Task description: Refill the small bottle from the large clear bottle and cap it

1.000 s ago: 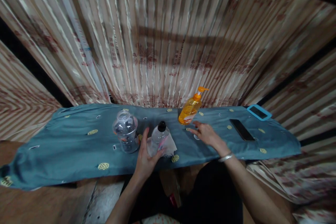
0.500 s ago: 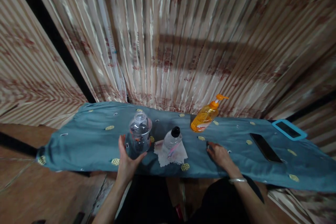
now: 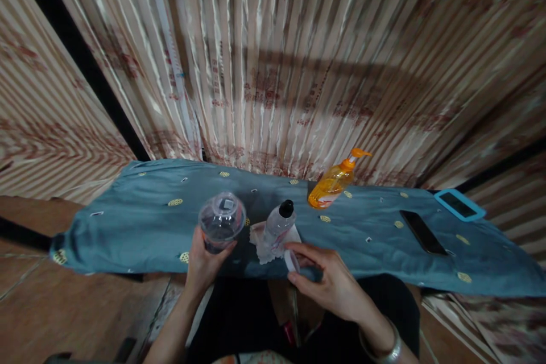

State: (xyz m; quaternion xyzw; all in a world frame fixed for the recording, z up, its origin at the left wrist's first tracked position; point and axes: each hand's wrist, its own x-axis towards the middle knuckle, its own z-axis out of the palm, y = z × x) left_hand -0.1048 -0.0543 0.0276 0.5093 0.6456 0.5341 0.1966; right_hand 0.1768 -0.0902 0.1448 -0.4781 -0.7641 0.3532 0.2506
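The jar (image 3: 221, 222) is gripped by the left hand (image 3: 205, 261) and tilted above the desk (image 3: 128, 233) edge. What seems a small white cap (image 3: 292, 260) is pinched by the right hand (image 3: 333, 284). The jar should be steadied while the cap is brought squarely over its mouth.

A single head-worn camera looks forward and steeply down from above the person's own arms, which enter from the bottom edge of the frame. It sits close over the long counter draped in blue-green patterned cloth (image 3: 128, 227), which crosses the middle of the frame from left to right. The pink striped satin curtain (image 3: 273, 57) fills the upper half, and the wide lens bends its folds outward.
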